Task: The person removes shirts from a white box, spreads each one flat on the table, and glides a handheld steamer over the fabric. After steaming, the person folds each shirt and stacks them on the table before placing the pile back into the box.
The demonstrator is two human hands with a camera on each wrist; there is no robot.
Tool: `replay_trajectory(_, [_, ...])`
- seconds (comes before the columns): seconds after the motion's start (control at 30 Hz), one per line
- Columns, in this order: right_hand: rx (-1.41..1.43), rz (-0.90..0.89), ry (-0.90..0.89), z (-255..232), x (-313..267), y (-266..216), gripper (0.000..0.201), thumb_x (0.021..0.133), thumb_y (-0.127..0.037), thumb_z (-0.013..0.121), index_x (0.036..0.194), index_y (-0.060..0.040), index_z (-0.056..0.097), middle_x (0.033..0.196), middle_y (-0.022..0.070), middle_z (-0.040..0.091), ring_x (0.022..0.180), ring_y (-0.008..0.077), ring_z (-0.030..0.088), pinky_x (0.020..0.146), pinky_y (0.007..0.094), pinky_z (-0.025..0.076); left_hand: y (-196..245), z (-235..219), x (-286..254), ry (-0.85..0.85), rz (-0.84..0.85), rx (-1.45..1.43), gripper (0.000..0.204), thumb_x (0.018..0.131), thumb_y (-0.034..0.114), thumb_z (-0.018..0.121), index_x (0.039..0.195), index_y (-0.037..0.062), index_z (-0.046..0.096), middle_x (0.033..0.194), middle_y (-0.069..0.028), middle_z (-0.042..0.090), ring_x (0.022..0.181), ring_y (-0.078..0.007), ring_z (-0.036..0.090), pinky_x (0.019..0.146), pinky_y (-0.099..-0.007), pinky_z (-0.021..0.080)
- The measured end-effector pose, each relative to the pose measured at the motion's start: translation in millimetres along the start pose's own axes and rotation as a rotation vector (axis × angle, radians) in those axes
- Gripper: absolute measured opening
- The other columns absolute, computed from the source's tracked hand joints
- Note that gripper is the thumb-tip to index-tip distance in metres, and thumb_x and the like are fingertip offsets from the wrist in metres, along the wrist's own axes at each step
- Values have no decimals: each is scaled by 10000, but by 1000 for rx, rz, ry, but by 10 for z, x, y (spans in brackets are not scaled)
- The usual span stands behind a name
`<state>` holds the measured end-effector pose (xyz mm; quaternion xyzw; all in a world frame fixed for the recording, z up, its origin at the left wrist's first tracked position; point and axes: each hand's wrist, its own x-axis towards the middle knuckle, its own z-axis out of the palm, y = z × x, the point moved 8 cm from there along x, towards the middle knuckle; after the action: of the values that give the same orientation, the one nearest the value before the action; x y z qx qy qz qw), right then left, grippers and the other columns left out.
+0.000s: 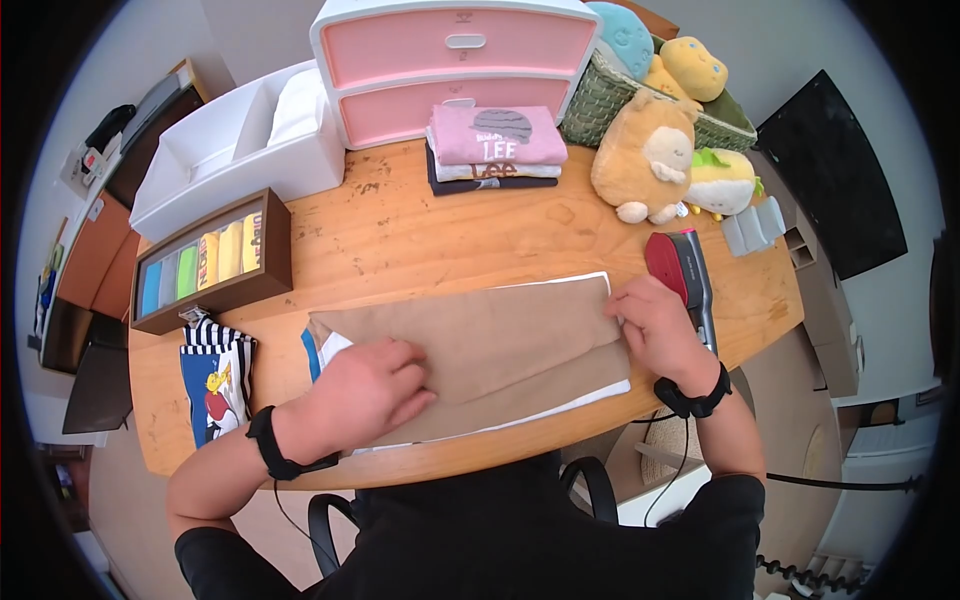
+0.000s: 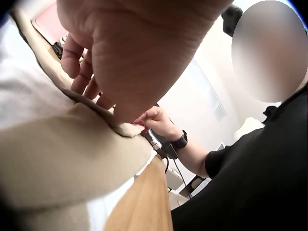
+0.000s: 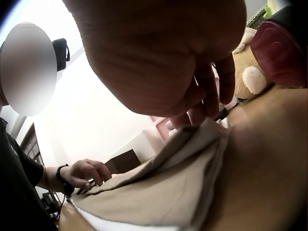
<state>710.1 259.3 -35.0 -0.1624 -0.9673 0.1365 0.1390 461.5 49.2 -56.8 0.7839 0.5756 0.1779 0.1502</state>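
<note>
A tan garment (image 1: 490,345), partly folded, lies across the front of the wooden table with white layers showing along its edges. Its left end has a blue and white part. My left hand (image 1: 365,385) is over the left portion, fingers curled down at a raised fold (image 2: 91,108) of the tan cloth, which runs between fingers and thumb in the left wrist view. At the right end, my right hand (image 1: 652,325) pinches the edge of the cloth. In the right wrist view the pinched corner (image 3: 192,139) is lifted, and the palm hides part of the grip.
A red and grey handheld device (image 1: 682,270) lies beside my right hand. Folded shirts (image 1: 500,140) are stacked before pink drawers (image 1: 460,50). Left are a brown box (image 1: 270,245) of rolled clothes, a white bin (image 1: 175,205) and a striped garment (image 1: 220,375). Plush toys (image 1: 645,155) sit back right.
</note>
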Motion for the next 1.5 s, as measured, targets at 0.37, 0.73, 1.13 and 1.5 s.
replay_trajectory(0.37, [-14, 219, -11, 221, 286, 90, 311, 871, -28, 751, 1180, -11, 715, 1107, 161, 647, 1084, 381, 640, 893, 459, 555, -679, -330, -170, 282, -408, 137, 248, 904, 57, 739, 1147, 23, 703, 1060, -166, 676, 1042, -390, 637, 891, -462, 546])
replay_trajectory(0.73, [63, 337, -51, 258, 293, 248, 207, 870, -42, 744, 1063, 0, 683, 1048, 195, 632, 1013, 403, 651, 853, 459, 549, -728, -348, -176, 245, -438, -39, 92, 940, 66, 709, 984, -13, 692, 952, -196, 698, 958, -405, 661, 833, -473, 542])
replay_trajectory(1.13, [199, 568, -15, 237, 294, 327, 239, 913, -50, 735, 1131, -43, 638, 803, 162, 630, 806, 392, 666, 734, 470, 534, -854, -361, -235, 224, -653, -271, 117, 946, 71, 699, 1032, -2, 669, 924, -210, 710, 953, -402, 667, 823, -481, 537])
replay_trajectory(1.5, [50, 60, -9, 64, -289, -315, 252, 828, -58, 807, 1039, -40, 671, 1044, 133, 629, 855, 333, 660, 722, 433, 548, 176, -61, -324, 77, -188, -3, 266, 836, 54, 807, 1049, 19, 652, 1048, -180, 628, 969, -391, 632, 821, -465, 547])
